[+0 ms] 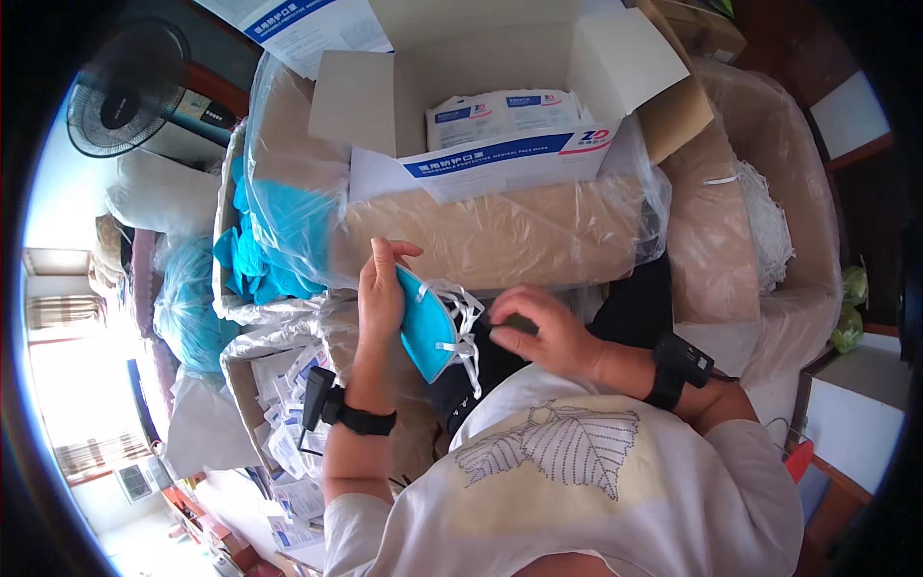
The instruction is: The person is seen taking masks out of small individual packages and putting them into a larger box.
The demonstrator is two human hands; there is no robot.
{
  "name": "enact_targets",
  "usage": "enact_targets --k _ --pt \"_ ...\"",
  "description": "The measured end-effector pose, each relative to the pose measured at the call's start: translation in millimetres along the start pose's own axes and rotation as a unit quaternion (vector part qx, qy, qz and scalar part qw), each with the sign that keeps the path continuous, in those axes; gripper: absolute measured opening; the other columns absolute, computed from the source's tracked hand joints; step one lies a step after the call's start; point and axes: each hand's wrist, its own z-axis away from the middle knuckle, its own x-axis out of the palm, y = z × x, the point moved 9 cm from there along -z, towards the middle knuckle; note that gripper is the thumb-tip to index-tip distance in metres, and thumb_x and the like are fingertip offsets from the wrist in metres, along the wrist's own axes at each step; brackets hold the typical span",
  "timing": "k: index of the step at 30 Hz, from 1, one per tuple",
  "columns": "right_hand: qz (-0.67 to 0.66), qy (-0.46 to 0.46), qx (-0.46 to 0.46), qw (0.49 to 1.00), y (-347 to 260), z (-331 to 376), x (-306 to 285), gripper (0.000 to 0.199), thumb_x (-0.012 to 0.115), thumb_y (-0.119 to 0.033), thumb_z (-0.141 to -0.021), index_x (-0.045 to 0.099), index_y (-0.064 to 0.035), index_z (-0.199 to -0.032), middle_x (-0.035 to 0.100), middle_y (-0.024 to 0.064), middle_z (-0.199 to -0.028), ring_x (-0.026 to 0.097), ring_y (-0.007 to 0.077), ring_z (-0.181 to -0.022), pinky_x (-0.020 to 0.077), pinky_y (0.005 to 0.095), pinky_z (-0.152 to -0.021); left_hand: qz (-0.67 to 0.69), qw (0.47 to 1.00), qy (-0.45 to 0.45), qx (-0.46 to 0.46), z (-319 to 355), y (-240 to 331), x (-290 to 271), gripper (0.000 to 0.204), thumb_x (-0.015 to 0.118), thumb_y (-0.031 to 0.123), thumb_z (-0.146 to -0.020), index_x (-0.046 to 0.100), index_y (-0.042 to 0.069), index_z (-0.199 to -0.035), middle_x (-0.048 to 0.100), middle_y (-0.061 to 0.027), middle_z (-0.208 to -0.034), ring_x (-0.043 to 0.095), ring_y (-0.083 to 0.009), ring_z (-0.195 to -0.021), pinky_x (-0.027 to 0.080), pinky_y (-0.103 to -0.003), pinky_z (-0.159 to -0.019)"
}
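Observation:
My left hand [381,293] is closed on a blue folded face mask [421,327], gripping it by its left edge. White ear straps [466,332] hang loose in loops from the mask's right side. Just right of the straps is my right hand [543,332], its fingers curved and the thumb apart from them, with nothing visible between. The right hand does not appear to touch the mask. Both hands are above my lap, in front of an open white carton [500,168] that holds white printed packets [505,113].
The carton rests on a plastic-lined brown box [490,236]. Blue mask pieces [279,221] fill a lined box at left, and a box of white packets [293,413] is below it. At right, another lined box holds bundled white straps [764,226]. A fan [125,96] is far left.

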Motion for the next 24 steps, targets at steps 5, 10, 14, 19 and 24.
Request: enact_targets --k 5,10,14,19,24 --pt "0.019 -0.087 0.040 0.995 -15.5 -23.1 21.2 0.027 0.057 -0.022 -0.084 0.050 -0.0039 -0.102 0.058 0.0155 -0.088 0.057 0.0317 -0.081 0.0445 0.0376 -0.072 0.016 0.994 0.092 0.051 2.0 21.1 8.6 0.054 0.030 0.044 -0.094 0.060 0.003 -0.076 0.037 0.0045 -0.060 0.036 -0.0047 -0.056 0.030 -0.021 -0.052" --pt "0.028 -0.087 0.099 0.991 4.5 -21.3 20.5 0.033 0.043 -0.031 -0.090 0.047 -0.0038 -0.109 0.060 0.0206 -0.086 0.057 0.0380 -0.080 0.0452 0.0427 -0.069 -0.049 0.983 0.145 0.103 10.7 30.1 8.1 0.039 0.039 0.035 -0.093 0.061 0.004 -0.082 0.052 -0.0024 -0.069 0.048 -0.0149 -0.064 0.038 -0.028 -0.063" --pt "0.019 -0.137 0.090 0.986 -0.1 -28.6 7.2 0.032 0.042 -0.029 -0.091 0.049 -0.0008 -0.104 0.059 0.0213 -0.086 0.058 0.0369 -0.080 0.0455 0.0405 -0.069 -0.261 0.895 0.048 0.359 36.6 83.7 45.2 0.026 0.046 0.025 -0.088 0.062 0.005 -0.088 0.062 -0.0127 -0.082 0.057 -0.0330 -0.078 0.042 -0.041 -0.075" --pt "-0.030 -0.261 0.120 0.957 -7.1 -16.3 14.3 0.036 0.042 -0.032 -0.091 0.052 0.0022 -0.093 0.059 0.0203 -0.082 0.058 0.0353 -0.076 0.0445 0.0385 -0.069 -0.219 0.932 -0.223 0.184 46.7 58.9 85.0 0.037 0.039 0.031 -0.092 0.056 0.002 -0.077 0.056 -0.0171 -0.073 0.053 -0.0375 -0.073 0.042 -0.042 -0.063" --pt "-0.006 -0.204 0.151 0.967 -4.9 -3.3 -6.2 0.036 0.040 -0.034 -0.091 0.052 0.0002 -0.085 0.057 0.0197 -0.076 0.056 0.0349 -0.071 0.0429 0.0394 -0.065 -0.248 0.943 -0.161 0.150 46.5 53.1 80.1 0.037 0.040 0.034 -0.091 0.056 0.005 -0.074 0.057 -0.0166 -0.069 0.055 -0.0379 -0.069 0.043 -0.044 -0.060"
